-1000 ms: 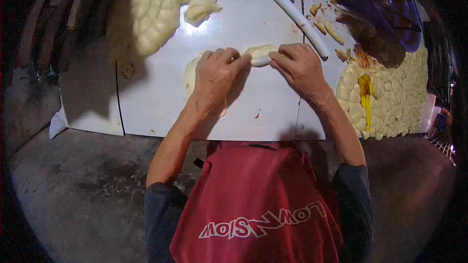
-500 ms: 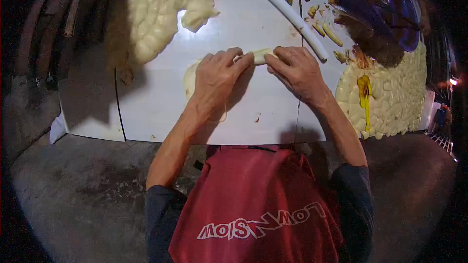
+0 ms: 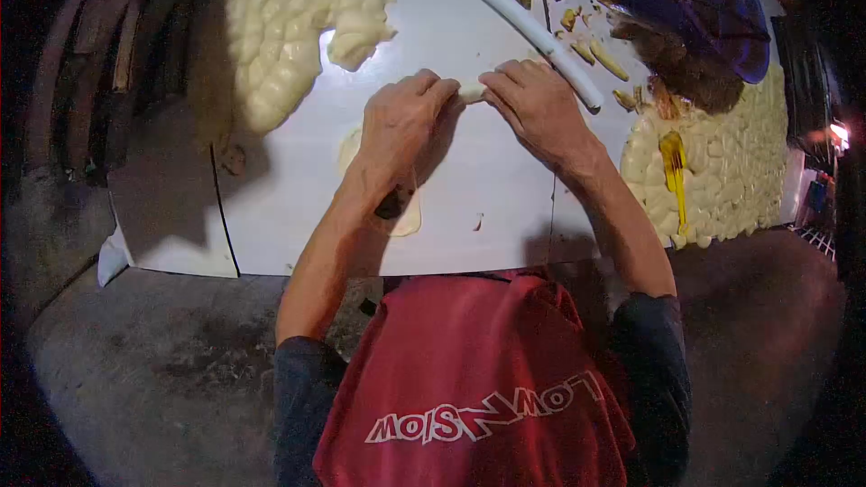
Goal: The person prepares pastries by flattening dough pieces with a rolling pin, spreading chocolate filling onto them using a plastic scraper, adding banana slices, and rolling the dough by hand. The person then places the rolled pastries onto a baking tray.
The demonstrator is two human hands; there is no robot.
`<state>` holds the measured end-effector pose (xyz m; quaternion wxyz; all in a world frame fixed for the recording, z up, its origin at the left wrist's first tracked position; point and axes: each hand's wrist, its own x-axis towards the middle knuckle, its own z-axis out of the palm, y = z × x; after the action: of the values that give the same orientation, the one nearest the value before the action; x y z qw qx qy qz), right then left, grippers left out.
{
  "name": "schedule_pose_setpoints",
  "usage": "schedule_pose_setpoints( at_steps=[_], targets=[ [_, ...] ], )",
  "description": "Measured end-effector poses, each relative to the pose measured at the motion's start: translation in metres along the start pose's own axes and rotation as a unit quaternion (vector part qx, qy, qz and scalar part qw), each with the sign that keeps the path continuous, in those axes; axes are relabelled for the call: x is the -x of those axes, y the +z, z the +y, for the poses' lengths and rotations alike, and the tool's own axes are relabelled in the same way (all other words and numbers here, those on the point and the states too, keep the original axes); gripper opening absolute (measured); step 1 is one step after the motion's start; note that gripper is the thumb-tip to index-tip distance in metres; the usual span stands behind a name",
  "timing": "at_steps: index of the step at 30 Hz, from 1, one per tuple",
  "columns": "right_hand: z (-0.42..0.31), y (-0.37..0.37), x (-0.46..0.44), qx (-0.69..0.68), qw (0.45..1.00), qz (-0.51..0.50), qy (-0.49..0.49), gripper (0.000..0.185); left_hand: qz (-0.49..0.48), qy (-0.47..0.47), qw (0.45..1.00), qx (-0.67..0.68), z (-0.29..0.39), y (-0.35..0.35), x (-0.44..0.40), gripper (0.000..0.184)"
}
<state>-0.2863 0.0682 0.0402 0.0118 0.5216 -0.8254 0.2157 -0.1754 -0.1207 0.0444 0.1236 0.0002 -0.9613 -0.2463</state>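
Note:
My left hand [image 3: 406, 117] is closed, thumb and fingers pinching the left end of a small strip of pale dough [image 3: 471, 93]. The other end is pinched by my right hand [image 3: 537, 106], also closed. Only a short length of the dough shows between the fingertips, just above the white tabletop. Below my left hand, a thin flattened sheet of dough [image 3: 404, 221] lies on the table, partly hidden by my forearm. Dark bits [image 3: 390, 205] show on it beside the wrist. Beyond my right hand lies a smooth white rod [image 3: 532, 41], set diagonally.
Pale dough pieces [image 3: 275, 54] cluster at the far left. More dough lumps [image 3: 722, 162] cover the right side, with a yellow brush [image 3: 674, 171] on them. A blue-purple container [image 3: 695, 0] with dark contents stands behind, near yellow-brown pieces [image 3: 606, 61]. The table's front edge faces me.
Both hands have shifted slightly away from me, and less of the dough strip shows between them. Dark bits on the flat sheet have come into sight beside my left wrist. The view has tilted slightly.

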Motion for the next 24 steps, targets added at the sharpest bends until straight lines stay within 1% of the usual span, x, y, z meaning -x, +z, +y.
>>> schedule_pose_setpoints(
  at_steps=[1, 4, 5, 8, 9, 11, 13, 15, 16, 18, 19, 20, 22, 24],
  targets=[
    [0.002, -0.005, -0.003, -0.031, 1.000, -0.001, 0.003, 0.016, -0.058, -0.040, 0.996, 0.059, -0.003, -0.006, -0.003, 0.020],
    [0.002, -0.025, -0.005, -0.151, 0.984, -0.060, 0.071, 0.016, -0.143, -0.031, 0.986, 0.086, -0.010, -0.022, -0.011, 0.020],
    [0.003, -0.027, -0.002, -0.161, 0.984, -0.047, 0.064, 0.018, -0.141, -0.013, 0.985, 0.098, -0.013, -0.024, -0.011, 0.020],
    [-0.013, -0.043, 0.007, -0.075, 0.997, -0.019, 0.026, 0.019, -0.112, 0.016, 0.988, 0.107, -0.003, -0.034, -0.007, 0.018],
    [-0.017, -0.042, 0.014, -0.039, 0.998, -0.033, 0.029, 0.021, -0.110, 0.020, 0.989, 0.095, -0.005, -0.029, -0.003, 0.016],
    [-0.013, -0.021, 0.031, -0.030, 0.998, -0.037, 0.038, 0.023, -0.106, 0.030, 0.991, 0.074, -0.008, -0.010, 0.008, 0.016],
    [-0.014, -0.020, 0.039, -0.039, 0.997, -0.040, 0.050, 0.026, -0.077, 0.027, 0.995, 0.055, -0.006, -0.003, 0.011, 0.017],
    [-0.016, -0.024, 0.041, -0.072, 0.994, -0.020, 0.079, 0.028, -0.047, 0.021, 0.998, 0.048, 0.000, -0.001, 0.014, 0.021],
    [-0.016, -0.031, 0.043, -0.086, 0.992, -0.009, 0.096, 0.028, -0.082, 0.017, 0.993, 0.086, -0.004, -0.003, 0.013, 0.027],
    [-0.015, -0.048, 0.056, -0.111, 0.978, 0.038, 0.173, 0.032, -0.130, 0.018, 0.989, 0.060, -0.005, -0.014, 0.011, 0.043],
    [-0.014, -0.060, 0.070, -0.124, 0.966, 0.032, 0.225, 0.032, -0.138, 0.033, 0.988, 0.059, -0.011, -0.016, 0.010, 0.055],
    [-0.017, -0.073, 0.084, -0.140, 0.951, 0.027, 0.276, 0.033, -0.133, 0.027, 0.989, 0.064, -0.010, -0.022, 0.013, 0.056],
    [-0.024, -0.079, 0.119, -0.073, 0.954, 0.016, 0.289, 0.033, -0.139, -0.012, 0.987, 0.082, -0.008, -0.033, 0.020, 0.052],
    [-0.034, -0.069, 0.143, -0.019, 0.957, 0.008, 0.289, 0.033, -0.122, -0.024, 0.989, 0.084, -0.003, -0.042, 0.029, 0.047]
  ],
)
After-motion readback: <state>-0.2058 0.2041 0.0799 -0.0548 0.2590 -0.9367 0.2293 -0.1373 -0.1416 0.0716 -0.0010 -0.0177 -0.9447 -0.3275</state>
